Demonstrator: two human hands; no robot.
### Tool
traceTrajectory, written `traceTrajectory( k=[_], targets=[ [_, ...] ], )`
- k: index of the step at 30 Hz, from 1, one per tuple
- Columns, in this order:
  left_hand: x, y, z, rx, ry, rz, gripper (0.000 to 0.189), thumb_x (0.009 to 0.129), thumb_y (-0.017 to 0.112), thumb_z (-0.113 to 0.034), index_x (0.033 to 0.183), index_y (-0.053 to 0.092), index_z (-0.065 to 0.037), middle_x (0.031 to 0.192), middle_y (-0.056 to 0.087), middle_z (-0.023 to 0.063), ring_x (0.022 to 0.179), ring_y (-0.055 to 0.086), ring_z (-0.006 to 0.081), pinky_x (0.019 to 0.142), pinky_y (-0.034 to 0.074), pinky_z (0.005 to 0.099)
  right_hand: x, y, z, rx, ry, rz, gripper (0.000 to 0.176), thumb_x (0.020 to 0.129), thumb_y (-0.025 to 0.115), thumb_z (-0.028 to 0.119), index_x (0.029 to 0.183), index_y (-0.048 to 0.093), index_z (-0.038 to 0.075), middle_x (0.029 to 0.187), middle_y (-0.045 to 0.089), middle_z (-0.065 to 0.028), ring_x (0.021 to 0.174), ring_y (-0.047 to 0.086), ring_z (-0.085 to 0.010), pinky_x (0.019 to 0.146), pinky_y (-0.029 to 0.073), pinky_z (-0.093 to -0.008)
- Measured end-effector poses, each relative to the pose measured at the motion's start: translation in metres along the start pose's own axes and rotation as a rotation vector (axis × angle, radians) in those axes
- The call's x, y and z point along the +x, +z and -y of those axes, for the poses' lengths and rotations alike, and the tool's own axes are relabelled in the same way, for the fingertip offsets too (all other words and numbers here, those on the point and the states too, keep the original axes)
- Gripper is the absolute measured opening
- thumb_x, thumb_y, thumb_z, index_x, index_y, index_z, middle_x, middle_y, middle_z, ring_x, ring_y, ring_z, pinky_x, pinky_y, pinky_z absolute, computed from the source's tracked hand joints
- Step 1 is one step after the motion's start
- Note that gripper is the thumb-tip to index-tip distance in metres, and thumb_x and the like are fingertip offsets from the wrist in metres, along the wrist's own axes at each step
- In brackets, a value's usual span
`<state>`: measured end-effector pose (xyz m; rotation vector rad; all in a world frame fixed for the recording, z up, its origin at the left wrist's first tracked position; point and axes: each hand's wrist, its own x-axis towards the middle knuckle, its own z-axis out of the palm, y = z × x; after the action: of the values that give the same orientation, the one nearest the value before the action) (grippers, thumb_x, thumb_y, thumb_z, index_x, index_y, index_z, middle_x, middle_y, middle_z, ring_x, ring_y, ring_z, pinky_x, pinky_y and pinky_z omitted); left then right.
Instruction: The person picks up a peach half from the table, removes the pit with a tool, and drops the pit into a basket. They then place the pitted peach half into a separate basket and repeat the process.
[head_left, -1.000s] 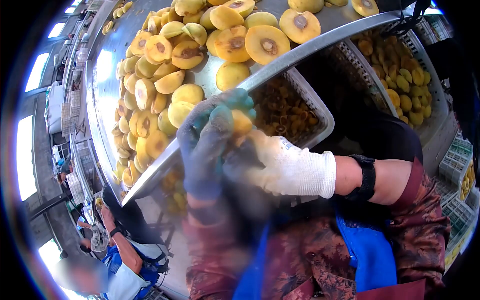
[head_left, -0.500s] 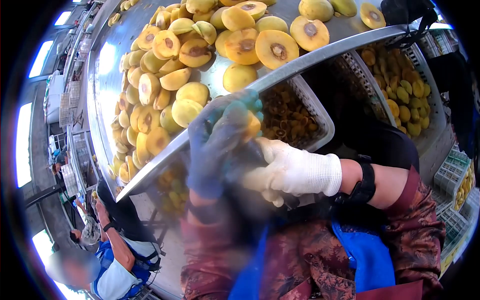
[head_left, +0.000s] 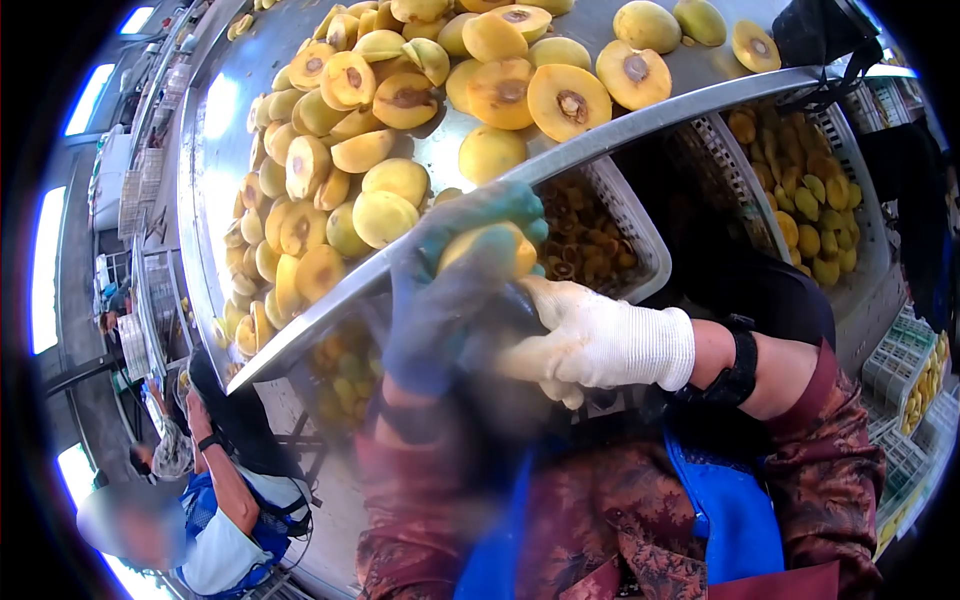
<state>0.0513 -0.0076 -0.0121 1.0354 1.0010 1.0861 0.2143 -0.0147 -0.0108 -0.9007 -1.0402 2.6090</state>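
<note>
My left hand, in a blue-green glove, is wrapped round a yellow peach just below the metal table's front edge. The peach shows between the gloved fingers. Close against it on the right is my right hand in a white knit glove, its fingers curled closed. A dark shape lies between the two hands; blur and the fingers hide what it is. Beyond the table edge lies a heap of halved yellow peaches, several with brown pits or pit hollows facing up.
The raised metal rim of the table runs just beyond my hands. Under it stand a crate of brown pieces and another crate of yellow fruit. A black bag rests at the far right corner. Another person sits at lower left.
The view has shifted slightly, so the table and heap appear a little further right. More of the peach shows in my left hand. Both hands stay close together.
</note>
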Motion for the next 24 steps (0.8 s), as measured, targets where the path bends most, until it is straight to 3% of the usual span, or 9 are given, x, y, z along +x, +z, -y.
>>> traceTrajectory(
  k=[2, 5, 6, 7, 8, 11, 18, 21, 24],
  targets=[
    [0.000, -0.004, 0.000, 0.024, -0.044, 0.059, 0.052, 0.082, 0.073, -0.031, 0.117, 0.061, 0.005, 0.113, 0.064, 0.0182, 0.099, 0.064, 0.0239, 0.085, 0.055, 0.0344, -0.004, 0.003, -0.003, 0.018, 0.019, 0.027, 0.019, 0.088, 0.059, 0.012, 0.099, 0.044, 0.007, 0.058, 0.048, 0.0009, 0.044, 0.049, -0.0088, 0.039, 0.038, -0.0253],
    [-0.001, -0.013, -0.005, -0.097, -0.103, 0.262, 0.030, 0.085, 0.068, 0.000, 0.114, 0.063, 0.004, 0.120, 0.062, 0.0149, 0.106, 0.062, 0.0212, 0.096, 0.050, 0.0324, -0.015, 0.003, -0.006, 0.042, 0.008, 0.105, 0.014, 0.089, 0.058, 0.016, 0.089, 0.047, 0.007, 0.058, 0.050, -0.0005, 0.046, 0.050, -0.0103, 0.041, 0.039, -0.0256],
    [-0.002, -0.011, -0.013, -0.045, -0.191, 0.269, 0.030, 0.084, 0.068, 0.002, 0.114, 0.063, 0.005, 0.120, 0.063, 0.0145, 0.106, 0.062, 0.0200, 0.095, 0.050, 0.0328, -0.016, 0.002, -0.005, 0.060, 0.056, 0.154, 0.023, 0.089, 0.063, 0.020, 0.097, 0.047, 0.004, 0.058, 0.051, -0.0011, 0.047, 0.050, -0.0102, 0.044, 0.040, -0.0253],
    [-0.002, -0.011, -0.014, -0.056, -0.179, 0.304, 0.032, 0.084, 0.069, 0.001, 0.115, 0.063, 0.005, 0.120, 0.063, 0.0140, 0.107, 0.061, 0.0191, 0.095, 0.050, 0.0330, -0.018, 0.002, -0.004, 0.079, 0.106, 0.202, 0.034, 0.089, 0.067, 0.024, 0.104, 0.047, 0.002, 0.059, 0.052, -0.0017, 0.048, 0.049, -0.0102, 0.046, 0.041, -0.0250],
    [-0.003, -0.011, -0.015, -0.061, -0.171, 0.332, 0.033, 0.084, 0.069, 0.000, 0.116, 0.062, 0.005, 0.120, 0.063, 0.0139, 0.108, 0.061, 0.0190, 0.094, 0.050, 0.0329, -0.024, 0.006, -0.004, 0.198, 0.065, 0.200, 0.023, 0.089, 0.066, 0.020, 0.090, 0.049, 0.006, 0.056, 0.046, 0.0010, 0.045, 0.042, -0.0083, 0.044, 0.035, -0.0241],
    [-0.007, -0.007, -0.018, -0.093, -0.139, 0.365, 0.037, 0.083, 0.071, 0.000, 0.118, 0.062, 0.005, 0.120, 0.064, 0.0141, 0.108, 0.061, 0.0193, 0.094, 0.050, 0.0324, -0.030, 0.008, -0.005, 0.479, 0.116, 0.367, 0.020, 0.090, 0.065, 0.019, 0.087, 0.049, 0.007, 0.056, 0.041, 0.0039, 0.045, 0.036, -0.0065, 0.043, 0.030, -0.0227],
    [-0.016, 0.002, -0.021, -0.327, -0.108, 0.231, 0.040, 0.080, 0.069, -0.004, 0.118, 0.061, 0.005, 0.122, 0.062, 0.0178, 0.108, 0.062, 0.0236, 0.093, 0.051, 0.0336, -0.039, 0.020, 0.014, 0.632, 0.135, 0.416, 0.033, 0.093, 0.063, 0.029, 0.072, 0.045, 0.012, 0.056, 0.037, 0.0039, 0.045, 0.032, -0.0057, 0.041, 0.024, -0.0207],
    [-0.016, 0.007, -0.015, -0.188, 0.041, 0.093, 0.060, 0.079, 0.073, -0.042, 0.113, 0.063, 0.006, 0.110, 0.064, 0.0249, 0.091, 0.067, 0.0330, 0.076, 0.057, 0.0402, -0.036, 0.019, 0.012, 0.652, 0.080, 0.517, 0.017, 0.093, 0.058, 0.017, 0.085, 0.044, 0.011, 0.061, 0.039, 0.0037, 0.049, 0.035, -0.0060, 0.043, 0.029, -0.0222],
    [-0.015, 0.009, -0.022, -0.162, 0.038, 0.053, 0.059, 0.080, 0.072, -0.042, 0.113, 0.063, 0.006, 0.110, 0.065, 0.0234, 0.091, 0.067, 0.0304, 0.076, 0.057, 0.0388, -0.033, 0.022, 0.016, 0.426, 0.023, 0.395, 0.017, 0.092, 0.059, 0.015, 0.085, 0.045, 0.011, 0.061, 0.041, 0.0036, 0.049, 0.038, -0.0065, 0.044, 0.032, -0.0230]
  ],
)
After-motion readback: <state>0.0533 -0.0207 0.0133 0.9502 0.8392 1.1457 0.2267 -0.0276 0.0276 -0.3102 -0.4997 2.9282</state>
